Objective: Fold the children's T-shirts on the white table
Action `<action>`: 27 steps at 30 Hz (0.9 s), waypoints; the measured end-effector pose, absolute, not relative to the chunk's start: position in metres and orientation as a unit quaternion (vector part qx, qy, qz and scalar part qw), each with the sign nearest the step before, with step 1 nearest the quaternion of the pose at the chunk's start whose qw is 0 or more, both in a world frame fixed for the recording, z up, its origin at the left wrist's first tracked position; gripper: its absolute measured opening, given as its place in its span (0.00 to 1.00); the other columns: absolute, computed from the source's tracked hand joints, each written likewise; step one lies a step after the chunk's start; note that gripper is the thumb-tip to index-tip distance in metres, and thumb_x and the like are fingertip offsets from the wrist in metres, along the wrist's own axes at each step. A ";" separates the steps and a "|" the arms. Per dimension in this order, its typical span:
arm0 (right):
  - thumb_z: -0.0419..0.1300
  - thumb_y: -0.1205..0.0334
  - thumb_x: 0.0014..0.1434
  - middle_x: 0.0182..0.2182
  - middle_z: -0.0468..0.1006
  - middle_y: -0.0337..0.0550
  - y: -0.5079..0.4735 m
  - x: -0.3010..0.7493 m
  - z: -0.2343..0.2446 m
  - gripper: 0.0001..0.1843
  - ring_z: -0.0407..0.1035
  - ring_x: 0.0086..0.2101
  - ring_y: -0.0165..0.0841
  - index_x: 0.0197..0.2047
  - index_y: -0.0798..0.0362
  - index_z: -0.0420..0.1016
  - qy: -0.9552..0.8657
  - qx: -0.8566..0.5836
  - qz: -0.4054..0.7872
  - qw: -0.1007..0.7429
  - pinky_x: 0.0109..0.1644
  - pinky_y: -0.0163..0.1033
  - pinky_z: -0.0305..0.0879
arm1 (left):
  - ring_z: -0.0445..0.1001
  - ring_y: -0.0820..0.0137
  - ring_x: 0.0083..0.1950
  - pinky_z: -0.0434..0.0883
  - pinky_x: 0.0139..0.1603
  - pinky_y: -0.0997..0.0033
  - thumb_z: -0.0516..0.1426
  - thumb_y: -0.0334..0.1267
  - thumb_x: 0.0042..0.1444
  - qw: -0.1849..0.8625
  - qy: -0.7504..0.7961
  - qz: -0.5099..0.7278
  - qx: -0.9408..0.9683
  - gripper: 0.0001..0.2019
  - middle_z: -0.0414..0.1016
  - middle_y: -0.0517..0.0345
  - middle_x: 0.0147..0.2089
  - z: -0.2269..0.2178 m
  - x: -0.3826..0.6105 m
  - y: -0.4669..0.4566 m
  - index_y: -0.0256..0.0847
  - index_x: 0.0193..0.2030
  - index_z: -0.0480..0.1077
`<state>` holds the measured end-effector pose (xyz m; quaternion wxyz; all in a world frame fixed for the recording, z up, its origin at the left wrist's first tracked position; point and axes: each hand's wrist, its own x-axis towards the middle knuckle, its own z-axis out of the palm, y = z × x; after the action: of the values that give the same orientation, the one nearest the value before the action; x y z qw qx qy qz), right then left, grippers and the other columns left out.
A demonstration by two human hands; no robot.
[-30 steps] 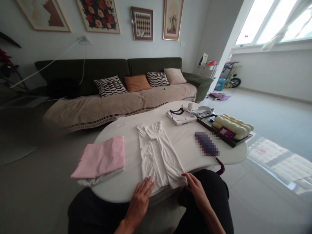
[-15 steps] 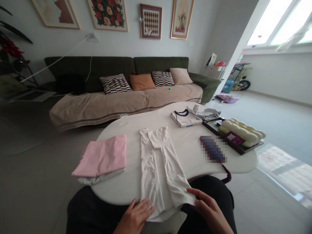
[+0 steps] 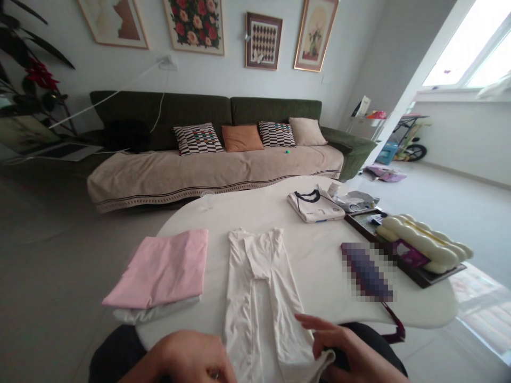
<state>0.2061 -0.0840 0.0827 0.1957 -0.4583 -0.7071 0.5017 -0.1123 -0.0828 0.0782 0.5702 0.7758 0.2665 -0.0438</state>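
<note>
White trousers (image 3: 275, 298) lie flattened on the table, waist away from me and both legs running toward me. My right hand (image 3: 339, 340) is closed on the lower end of the right-side leg, its index finger stretched over the cloth; a curled edge of the hem shows beside it. My left hand (image 3: 195, 356) is at the end of the left-side leg, knuckles up and fingers bent down around the cloth; its fingertips are hidden at the frame's bottom. Left of the trousers lies a folded pink garment (image 3: 167, 268) on top of a pale grey folded one (image 3: 155, 310).
The white table (image 3: 319, 266) has a curved edge. On it are a folded white shirt (image 3: 315, 206), a dark tray (image 3: 443, 277) with a cream puffy case (image 3: 425, 242), and a blurred-out dark item (image 3: 367, 272) with a strap. A green sofa (image 3: 275, 109) stands behind.
My left hand has gone from lying flat on the trouser leg to bent fingers at its lower end. My right hand now lifts and curls the hem. The view has shifted.
</note>
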 end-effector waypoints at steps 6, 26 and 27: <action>0.59 0.50 0.48 0.31 0.74 0.41 0.065 0.176 0.055 0.18 0.67 0.32 0.32 0.36 0.55 0.73 -0.635 -0.403 0.608 0.253 0.35 0.35 0.62 | 0.73 0.71 0.37 0.68 0.41 0.74 0.59 0.43 0.48 0.746 0.340 0.150 0.552 0.14 0.76 0.59 0.35 0.057 -0.125 0.064 0.35 0.38 0.73; 0.53 0.59 0.48 0.29 0.75 0.45 0.180 0.150 -0.030 0.16 0.69 0.32 0.36 0.39 0.58 0.70 -0.633 -0.588 0.371 0.341 0.36 0.40 0.64 | 0.73 0.66 0.38 0.69 0.38 0.68 0.58 0.35 0.46 0.459 0.616 0.334 0.546 0.12 0.75 0.55 0.31 -0.007 -0.121 0.163 0.34 0.39 0.71; 0.53 0.61 0.49 0.31 0.75 0.47 0.177 0.147 -0.029 0.16 0.68 0.34 0.37 0.41 0.58 0.70 -0.637 -0.603 0.335 0.345 0.39 0.42 0.63 | 0.73 0.64 0.40 0.68 0.40 0.67 0.58 0.33 0.46 0.430 0.631 0.342 0.547 0.12 0.75 0.55 0.32 -0.008 -0.118 0.163 0.34 0.39 0.71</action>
<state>0.1471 0.1772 -0.0288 0.3449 -0.6032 -0.6367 0.3345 -0.1182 0.1628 -0.0082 0.4304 0.5470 0.6313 0.3421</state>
